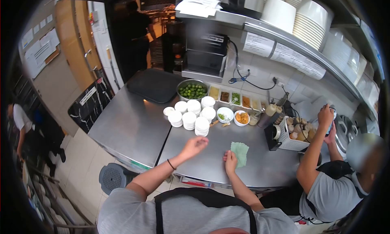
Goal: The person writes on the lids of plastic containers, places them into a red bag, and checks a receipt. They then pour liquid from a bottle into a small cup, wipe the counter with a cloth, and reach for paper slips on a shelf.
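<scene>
My left hand (195,148) is over the steel counter just in front of several stacks of small white cups (202,125). Its fingers are loosely bent and apart, with nothing visible in them. My right hand (230,161) is closed at the left edge of a light green cloth (240,153), its fingers pressed together on it. Behind the cups stands a metal bowl of green limes (192,90). To their right are a white bowl with chopped green bits (225,115) and a white bowl of orange pieces (242,118).
A row of filled containers (235,98) lines the wall. A black tray (154,86) lies at the back left. Bottles fill a white basket (294,142) on the right. A co-worker (335,189) stands close on my right, holding a phone-like device. A grey stool (113,178) is below left.
</scene>
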Action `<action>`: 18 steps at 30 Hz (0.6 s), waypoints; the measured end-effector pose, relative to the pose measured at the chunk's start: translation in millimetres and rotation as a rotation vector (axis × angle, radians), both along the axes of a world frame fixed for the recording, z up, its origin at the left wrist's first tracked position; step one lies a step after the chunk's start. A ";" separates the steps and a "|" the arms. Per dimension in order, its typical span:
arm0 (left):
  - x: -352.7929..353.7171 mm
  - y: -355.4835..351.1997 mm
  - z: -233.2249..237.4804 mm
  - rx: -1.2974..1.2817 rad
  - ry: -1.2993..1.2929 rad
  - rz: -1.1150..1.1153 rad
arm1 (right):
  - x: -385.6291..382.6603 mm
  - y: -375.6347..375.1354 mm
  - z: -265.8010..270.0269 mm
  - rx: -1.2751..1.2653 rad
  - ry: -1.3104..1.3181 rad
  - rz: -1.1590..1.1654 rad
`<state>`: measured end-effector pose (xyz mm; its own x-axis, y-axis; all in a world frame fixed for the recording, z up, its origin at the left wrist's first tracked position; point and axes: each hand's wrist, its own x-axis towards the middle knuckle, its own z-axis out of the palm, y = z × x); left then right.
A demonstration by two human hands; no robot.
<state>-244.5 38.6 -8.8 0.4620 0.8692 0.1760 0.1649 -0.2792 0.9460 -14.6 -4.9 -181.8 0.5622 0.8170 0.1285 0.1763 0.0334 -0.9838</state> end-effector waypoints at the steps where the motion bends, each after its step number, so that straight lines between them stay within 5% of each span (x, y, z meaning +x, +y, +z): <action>1: 7.7 15.6 10.3 0.067 -0.026 -0.002 | -2.9 0.9 24.3 -0.025 0.364 0.004; 5: 36.9 62.6 97.3 0.467 -0.017 0.090 | 16.9 35.4 185.5 0.331 -0.068 0.065; 6: 44.1 67.8 131.1 0.658 -0.046 0.130 | 31.1 54.1 224.6 0.635 -0.301 0.010; 10: 78.1 86.6 268.9 1.435 -0.108 0.302 | 80.6 68.4 433.7 1.186 -0.955 -0.259; 13: 119.3 113.5 354.2 1.713 -0.249 0.371 | 117.6 98.1 537.1 1.150 -1.241 -0.457; 15: 144.6 131.4 380.2 1.726 -0.222 0.405 | 131.1 118.0 555.2 1.073 -1.291 -0.449; 17: 165.2 145.5 385.5 1.326 -0.194 0.523 | 137.3 130.9 550.3 0.756 -1.371 -0.508; 18: 167.7 151.5 386.0 1.327 -0.197 0.523 | 137.3 131.7 551.2 0.771 -1.298 -0.492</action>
